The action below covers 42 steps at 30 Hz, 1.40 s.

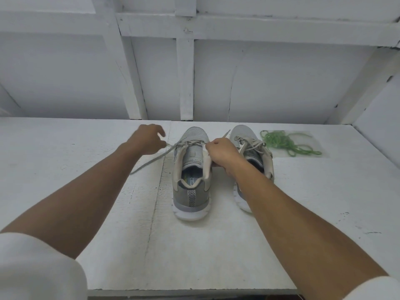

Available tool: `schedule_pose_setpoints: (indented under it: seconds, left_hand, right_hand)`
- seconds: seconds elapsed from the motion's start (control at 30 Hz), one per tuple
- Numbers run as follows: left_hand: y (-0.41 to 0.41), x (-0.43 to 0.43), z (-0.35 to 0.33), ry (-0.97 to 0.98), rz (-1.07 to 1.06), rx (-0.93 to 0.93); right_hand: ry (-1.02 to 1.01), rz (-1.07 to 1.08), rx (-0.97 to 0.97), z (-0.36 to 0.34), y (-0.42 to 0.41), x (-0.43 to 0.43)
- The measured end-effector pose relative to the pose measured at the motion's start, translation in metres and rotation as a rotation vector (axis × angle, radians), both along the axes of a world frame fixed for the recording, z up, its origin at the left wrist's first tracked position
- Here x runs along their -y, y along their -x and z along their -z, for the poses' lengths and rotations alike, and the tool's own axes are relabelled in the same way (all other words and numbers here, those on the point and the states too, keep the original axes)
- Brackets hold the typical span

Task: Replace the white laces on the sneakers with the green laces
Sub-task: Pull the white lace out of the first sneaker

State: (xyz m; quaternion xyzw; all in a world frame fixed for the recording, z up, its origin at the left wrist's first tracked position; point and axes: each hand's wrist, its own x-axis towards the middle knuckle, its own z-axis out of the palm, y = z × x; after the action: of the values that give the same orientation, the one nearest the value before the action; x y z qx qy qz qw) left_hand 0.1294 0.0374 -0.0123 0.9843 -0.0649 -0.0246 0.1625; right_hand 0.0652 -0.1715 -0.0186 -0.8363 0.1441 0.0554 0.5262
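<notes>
One white lace (151,160), pinched by left hand (148,139) and right hand (223,155) (green laces (285,144) nearby).

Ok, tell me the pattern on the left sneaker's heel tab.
The heel tab has black-and-white chevron stripes, seen best in the head view.

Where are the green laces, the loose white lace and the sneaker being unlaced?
green laces (281,142), head view, middle of the tangle.
white lace (149,160), head view, the loose stretch trailing below the hand.
sneaker (191,191), head view, heel stripe.
</notes>
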Motion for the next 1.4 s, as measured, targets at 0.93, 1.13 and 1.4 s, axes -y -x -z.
schedule_pose_setpoints:
  seconds: [0.93, 1.13, 1.4]
  left_hand:
    - [0.015, 0.056, -0.009, 0.473, -0.188, -0.343]
    - [0.015, 0.049, 0.005, 0.654, -0.264, -0.275]
    - [0.017, 0.044, 0.013, 0.788, -0.303, -0.255]
  right_hand:
    - [0.603, -0.468, 0.030, -0.036, -0.043, -0.022]
    - [0.698, -0.377, -0.012, -0.012, -0.060, -0.038]
    - [0.773, -0.338, -0.002, -0.015, -0.071, -0.030]
